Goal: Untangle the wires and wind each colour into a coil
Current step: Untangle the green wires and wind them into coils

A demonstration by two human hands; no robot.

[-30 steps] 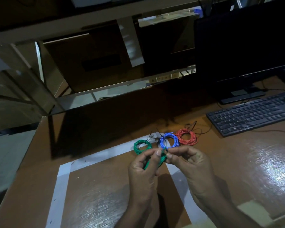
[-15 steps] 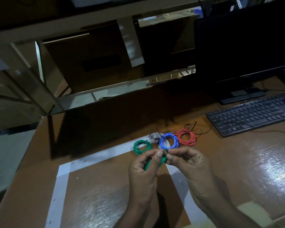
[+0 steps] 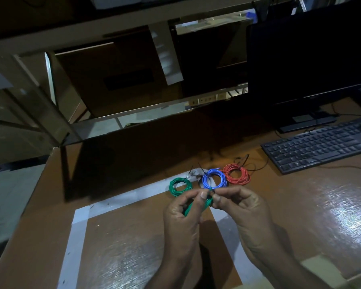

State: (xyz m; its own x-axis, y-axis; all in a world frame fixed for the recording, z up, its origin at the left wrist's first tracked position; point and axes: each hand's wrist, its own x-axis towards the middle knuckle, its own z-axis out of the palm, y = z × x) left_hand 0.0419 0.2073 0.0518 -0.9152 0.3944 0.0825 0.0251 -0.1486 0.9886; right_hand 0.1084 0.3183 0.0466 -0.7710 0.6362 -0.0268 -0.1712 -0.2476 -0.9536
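2 hands, left hand (image 3: 182, 213) and right hand (image 3: 241, 207), fingers pinching green wire bundle (image 3: 198, 206)

I see three coils (image 3: 214, 178) in a row on the worktop (image 3: 300, 205), my two hands just before them, left hand (image 3: 181, 217) beside right hand (image 3: 242, 213), keyboard (image 3: 319, 148) behind right, monitor (image 3: 308, 59) behind keyboard

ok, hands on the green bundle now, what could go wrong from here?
1. Both hands pinch the green bundle just above the blue coil; a dropped end could snag it.
2. The green coil, blue coil and red coil lie close together, so a stray knock might tangle them again.
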